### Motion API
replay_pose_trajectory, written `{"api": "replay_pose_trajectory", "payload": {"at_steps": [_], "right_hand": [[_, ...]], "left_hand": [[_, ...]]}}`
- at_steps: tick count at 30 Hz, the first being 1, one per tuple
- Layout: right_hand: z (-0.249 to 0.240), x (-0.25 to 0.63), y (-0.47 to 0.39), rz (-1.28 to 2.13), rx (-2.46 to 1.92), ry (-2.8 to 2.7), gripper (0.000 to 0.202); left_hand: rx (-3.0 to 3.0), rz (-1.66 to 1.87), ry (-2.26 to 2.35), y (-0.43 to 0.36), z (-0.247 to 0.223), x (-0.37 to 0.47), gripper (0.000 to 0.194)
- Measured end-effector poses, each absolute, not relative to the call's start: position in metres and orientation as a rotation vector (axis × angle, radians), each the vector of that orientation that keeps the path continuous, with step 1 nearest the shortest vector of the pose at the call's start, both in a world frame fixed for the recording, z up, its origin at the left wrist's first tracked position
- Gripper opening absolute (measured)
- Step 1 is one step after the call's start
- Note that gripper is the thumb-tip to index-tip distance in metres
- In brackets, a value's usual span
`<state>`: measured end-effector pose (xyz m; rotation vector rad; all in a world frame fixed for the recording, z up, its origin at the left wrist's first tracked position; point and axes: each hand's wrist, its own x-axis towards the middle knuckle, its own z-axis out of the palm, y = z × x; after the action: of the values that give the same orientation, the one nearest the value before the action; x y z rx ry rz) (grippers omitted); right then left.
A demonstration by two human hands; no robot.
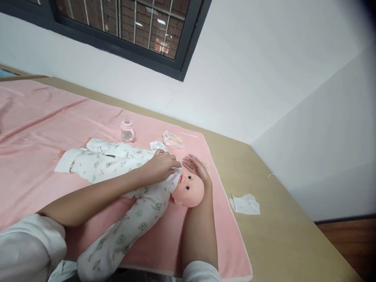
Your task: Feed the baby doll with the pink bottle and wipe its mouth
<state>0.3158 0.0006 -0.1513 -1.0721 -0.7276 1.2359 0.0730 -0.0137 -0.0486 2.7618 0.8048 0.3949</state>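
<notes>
A baby doll (189,190) in a white patterned sleepsuit (117,156) lies on its back, its bald head toward the right. My left hand (163,166) is over the doll's upper chest, its fingers closed on a thin white cloth (176,170) beside the doll's mouth and chin. Whether this cloth is a separate wipe or part of the collar I cannot tell. Around the far side of the doll's head curves my right hand (196,168), fingers stretched out and cupped near the cheek, with the forearm running beside the head.
A pink blanket (38,129) lies under the doll on a wooden surface (282,227). Beyond the doll stand a baby bottle (127,131) and a small clear plastic packet (172,139). To the right lies a folded white cloth (246,204). Walls and a barred window (141,23) border the far side.
</notes>
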Motion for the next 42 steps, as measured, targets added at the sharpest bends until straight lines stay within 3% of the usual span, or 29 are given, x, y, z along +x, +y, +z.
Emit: {"api": "replay_pose_trajectory", "payload": {"at_steps": [10, 22, 34, 42], "right_hand": [[-0.154, 0.317, 0.001, 1.227, -1.078, -0.713, 0.033], [-0.156, 0.321, 0.006, 1.238, -1.081, -0.736, 0.032], [-0.164, 0.326, 0.008, 1.258, -1.063, -0.743, 0.032], [-0.172, 0.334, 0.016, 1.29, -1.058, -0.743, 0.028]], "left_hand": [[2.696, 0.513, 0.715, -0.011, -0.051, 0.074, 0.025], [2.523, 0.516, 0.572, -0.012, -0.047, 0.068, 0.059], [2.585, 0.576, 0.557, -0.007, -0.055, 0.071, 0.056], [2.495, 0.55, 0.637, -0.007, -0.043, 0.064, 0.039]]}}
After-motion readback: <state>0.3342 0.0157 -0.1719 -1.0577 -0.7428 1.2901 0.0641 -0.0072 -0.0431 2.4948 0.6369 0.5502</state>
